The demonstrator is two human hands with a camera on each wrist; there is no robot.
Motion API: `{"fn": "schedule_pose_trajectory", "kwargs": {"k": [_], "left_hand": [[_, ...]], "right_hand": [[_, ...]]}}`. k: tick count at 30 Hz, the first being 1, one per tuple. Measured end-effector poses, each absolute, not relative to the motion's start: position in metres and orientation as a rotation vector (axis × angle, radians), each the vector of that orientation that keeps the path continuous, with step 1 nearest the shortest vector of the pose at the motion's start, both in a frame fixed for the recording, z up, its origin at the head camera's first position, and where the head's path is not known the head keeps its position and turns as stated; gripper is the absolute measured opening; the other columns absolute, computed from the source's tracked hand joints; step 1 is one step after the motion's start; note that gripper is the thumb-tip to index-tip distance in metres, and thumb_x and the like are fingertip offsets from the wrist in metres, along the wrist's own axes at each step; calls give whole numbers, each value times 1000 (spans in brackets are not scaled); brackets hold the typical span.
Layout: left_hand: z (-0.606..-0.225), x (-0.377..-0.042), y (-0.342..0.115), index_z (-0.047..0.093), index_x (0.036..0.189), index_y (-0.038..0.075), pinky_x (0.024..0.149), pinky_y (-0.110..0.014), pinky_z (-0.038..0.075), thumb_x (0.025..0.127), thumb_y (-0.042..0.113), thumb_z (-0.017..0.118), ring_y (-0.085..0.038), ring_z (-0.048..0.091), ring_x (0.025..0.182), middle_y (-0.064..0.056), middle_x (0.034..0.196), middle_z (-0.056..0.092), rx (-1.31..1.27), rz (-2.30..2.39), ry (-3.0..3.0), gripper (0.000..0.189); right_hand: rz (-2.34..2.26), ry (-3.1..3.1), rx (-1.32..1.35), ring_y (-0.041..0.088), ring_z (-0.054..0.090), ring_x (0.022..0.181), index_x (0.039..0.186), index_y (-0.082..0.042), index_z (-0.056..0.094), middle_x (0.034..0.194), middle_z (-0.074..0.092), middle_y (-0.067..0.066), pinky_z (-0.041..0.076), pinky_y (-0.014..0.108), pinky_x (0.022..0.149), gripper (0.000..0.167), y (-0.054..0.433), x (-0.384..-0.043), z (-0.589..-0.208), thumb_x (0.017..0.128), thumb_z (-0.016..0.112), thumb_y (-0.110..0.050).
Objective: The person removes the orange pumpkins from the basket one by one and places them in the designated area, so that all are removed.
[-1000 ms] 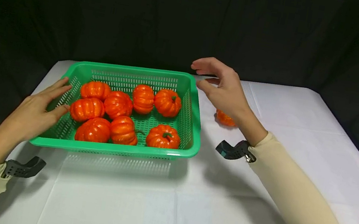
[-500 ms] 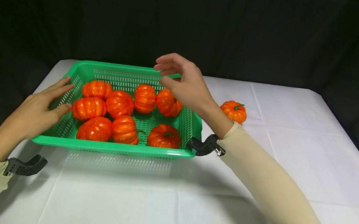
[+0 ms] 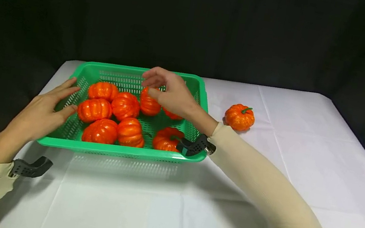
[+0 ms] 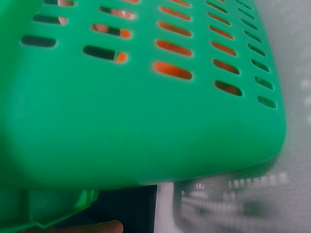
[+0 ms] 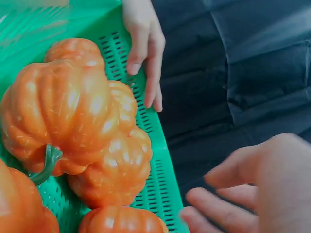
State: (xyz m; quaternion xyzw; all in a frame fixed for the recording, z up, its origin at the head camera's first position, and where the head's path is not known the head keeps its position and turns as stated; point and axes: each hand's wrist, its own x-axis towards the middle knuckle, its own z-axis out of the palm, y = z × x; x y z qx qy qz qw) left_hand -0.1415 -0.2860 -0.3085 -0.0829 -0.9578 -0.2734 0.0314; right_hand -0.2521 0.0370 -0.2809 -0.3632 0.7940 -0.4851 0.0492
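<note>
A green slotted plastic basket (image 3: 113, 151) holds several small orange pumpkins (image 3: 100, 131) on the white-covered table. At its left rim is my left hand (image 3: 37, 115), fingers extended over the edge; the right wrist view shows these fingers (image 5: 140, 46) draped along the rim. My right hand (image 3: 173, 92) hovers above the basket's back right part, its fingers loosely bent with nothing between them. It partly hides two pumpkins there. In the left wrist view, the basket's outer wall (image 4: 146, 121) fills most of the picture, with orange showing through its slots.
A single orange pumpkin (image 3: 239, 118) with a green stem sits on the white tablecloth (image 3: 306, 160), right of the basket. Black cloth (image 3: 220, 23) hangs behind the table. Each wrist carries a black strap mount (image 3: 31, 168).
My right hand has moved left from beside the basket to over its pumpkins, then lowered slightly. The lone pumpkin, earlier partly hidden by that arm, now shows fully. My left hand stays at the rim.
</note>
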Motion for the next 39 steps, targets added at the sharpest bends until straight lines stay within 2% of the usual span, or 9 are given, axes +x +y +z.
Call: {"fn": "schedule_pose_trajectory", "kwargs": {"k": [8, 13, 17, 22, 26, 30, 36, 39], "left_hand": [[-306, -143, -285, 39, 159, 1, 117, -68, 17, 107, 26, 53, -39, 19, 154, -4, 173, 15, -258, -829, -2942, 59], [-307, -143, -285, 39, 159, 0, 117, -68, 17, 107, 26, 53, -39, 19, 154, -4, 173, 15, -256, -832, -2942, 59], [-308, -142, -285, 39, 158, -1, 117, -68, 18, 107, 26, 53, -39, 19, 154, -5, 173, 15, -254, -828, -2944, 59], [-307, -143, -284, 40, 158, -1, 117, -69, 18, 107, 26, 53, -39, 19, 154, -6, 173, 15, -255, -821, -2941, 59], [-307, -143, -283, 41, 157, -1, 116, -69, 19, 106, 25, 54, -40, 20, 154, -6, 173, 16, -258, -817, -2940, 59], [-307, -143, -283, 41, 157, -1, 116, -69, 19, 106, 25, 55, -41, 20, 153, -6, 172, 16, -258, -816, -2935, 59], [-308, -143, -283, 41, 157, -1, 116, -69, 19, 106, 25, 55, -43, 20, 153, -7, 172, 16, -253, -823, -2934, 59], [-309, -143, -284, 42, 157, -1, 115, -71, 19, 106, 26, 55, -44, 20, 152, -8, 172, 16, -255, -821, -2933, 59]], "right_hand": [[-1276, 2500, -1190, 15, 63, 100, 127, -3, 66, 112, 72, 8, 50, 33, 78, 32, 44, -256, -295, 95, 60, 3], [-1179, 2442, -1273, 15, 63, 103, 127, -3, 66, 114, 72, 10, 52, 31, 84, 31, 44, -256, -298, 96, 61, -1], [-1053, 2369, -1356, 13, 64, 105, 129, -4, 66, 115, 71, 9, 54, 28, 88, 31, 41, -255, -300, 98, 69, -8], [-876, 2240, -1392, 17, 64, 109, 137, -6, 62, 121, 68, 8, 51, 29, 94, 46, 40, -253, -301, 97, 76, -25], [-744, 2176, -1355, 21, 62, 117, 145, -12, 57, 135, 62, 5, 49, 33, 99, 63, 40, -252, -302, 93, 80, -39], [-664, 2120, -1346, 18, 58, 124, 151, -14, 52, 145, 57, 3, 46, 35, 104, 74, 38, -253, -304, 90, 81, -46], [-740, 1991, -1338, 14, 62, 118, 141, -11, 54, 127, 69, -3, 47, 35, 104, 66, 34, -253, -306, 89, 84, -38], [-809, 1959, -1333, 16, 65, 111, 136, -11, 54, 122, 68, -1, 49, 35, 101, 62, 33, -253, -306, 87, 86, -32]]}}
